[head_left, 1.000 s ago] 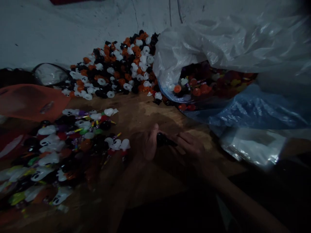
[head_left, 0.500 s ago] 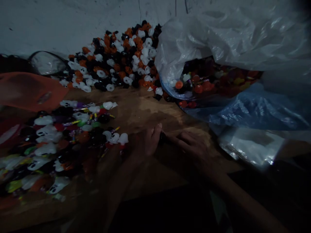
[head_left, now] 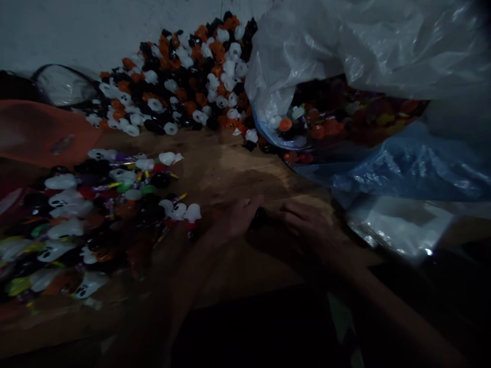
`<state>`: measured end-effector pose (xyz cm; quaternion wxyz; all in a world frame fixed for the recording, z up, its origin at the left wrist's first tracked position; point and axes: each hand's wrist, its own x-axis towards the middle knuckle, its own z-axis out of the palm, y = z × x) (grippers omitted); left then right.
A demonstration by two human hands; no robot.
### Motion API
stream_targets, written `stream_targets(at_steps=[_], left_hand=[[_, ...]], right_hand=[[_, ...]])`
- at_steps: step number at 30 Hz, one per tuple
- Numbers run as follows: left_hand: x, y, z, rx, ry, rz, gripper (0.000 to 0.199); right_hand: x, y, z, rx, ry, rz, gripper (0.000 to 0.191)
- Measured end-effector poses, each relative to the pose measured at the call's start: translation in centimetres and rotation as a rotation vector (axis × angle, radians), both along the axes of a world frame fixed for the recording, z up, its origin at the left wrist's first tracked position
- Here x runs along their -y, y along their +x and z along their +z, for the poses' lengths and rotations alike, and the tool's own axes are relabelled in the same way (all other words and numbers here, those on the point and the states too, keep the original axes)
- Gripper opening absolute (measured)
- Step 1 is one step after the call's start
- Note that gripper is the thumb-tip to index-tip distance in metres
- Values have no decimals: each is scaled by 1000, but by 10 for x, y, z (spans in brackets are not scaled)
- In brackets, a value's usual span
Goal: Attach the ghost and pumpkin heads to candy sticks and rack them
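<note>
The left hand (head_left: pixel 242 219) pinches a small black toy (head_left: pixel 260 216) over the worktop (head_left: pixel 226 161); the right hand (head_left: pixel 303 217) is just beside it, its grip too dark to tell. Probably light, stiff, slick plastic, best held round its middle.

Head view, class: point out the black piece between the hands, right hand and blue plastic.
Black piece (head_left: pixel 260 217): head view, its middle.
Right hand (head_left: pixel 310 221): head view, its back.
Blue plastic (head_left: pixel 414 161): head view, crumpled part.

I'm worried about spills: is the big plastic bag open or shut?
Open: the big plastic bag has a gaping mouth, with orange pieces showing inside.
</note>
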<state>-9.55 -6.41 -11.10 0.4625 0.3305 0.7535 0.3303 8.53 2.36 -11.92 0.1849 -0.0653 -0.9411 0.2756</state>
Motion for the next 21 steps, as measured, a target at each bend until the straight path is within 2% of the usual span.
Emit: stream_targets(at_steps=[3, 8, 11, 15, 18, 21], left_hand=[[-2, 2, -2, -30, 21, -34, 53], [-2, 7, -5, 30, 45, -90, 48], [-1, 12, -5, 12, 32, -72, 47], [1, 17, -2, -159, 128, -60, 50], [2, 21, 2, -305, 218, -65, 50], [3, 24, 3, -493, 287, -44, 46]], right_hand=[[-3, 2, 4, 61, 4, 23, 28], [-2, 2, 8, 20, -33, 65, 32], [-3, 0, 7, 41, -70, 68, 35], [-3, -3, 6, -1, -136, 33, 32], [0, -6, 11, -42, -280, -9, 31], [5, -10, 15, -1, -440, -138, 21]])
